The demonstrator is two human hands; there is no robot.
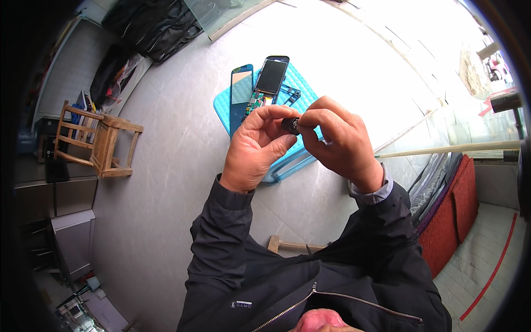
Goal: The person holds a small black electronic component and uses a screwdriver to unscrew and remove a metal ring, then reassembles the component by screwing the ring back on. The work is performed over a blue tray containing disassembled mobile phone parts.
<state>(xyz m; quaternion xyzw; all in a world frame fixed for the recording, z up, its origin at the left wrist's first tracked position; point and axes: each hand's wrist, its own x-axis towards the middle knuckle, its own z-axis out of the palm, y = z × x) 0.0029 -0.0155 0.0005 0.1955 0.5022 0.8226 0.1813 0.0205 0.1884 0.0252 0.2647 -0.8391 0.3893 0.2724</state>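
Above a light-blue plastic stool (pixel 222 106), my left hand (pixel 250 148) grips a small black cylindrical part (pixel 290 125) between thumb and fingers. My right hand (pixel 344 138) is closed in a pinch at the right end of that part; whatever its fingertips hold is hidden. Behind my hands, an opened mobile phone (pixel 271 76) lies on the stool, its dark screen at the far end and a green circuit board (pixel 256 101) exposed nearer me. Left of it rests a long dark-blue panel (pixel 241 83) with a shiny surface. A dark-blue plastic frame piece (pixel 292 95) sits to the right.
A small wooden chair (pixel 102 141) stands on the grey tiled floor at left. Black bags (pixel 157 27) are piled at the far left, near a glass panel (pixel 227 14). Red folded matting (pixel 451 213) is on the right. Part of a wooden seat (pixel 293 245) shows below me.
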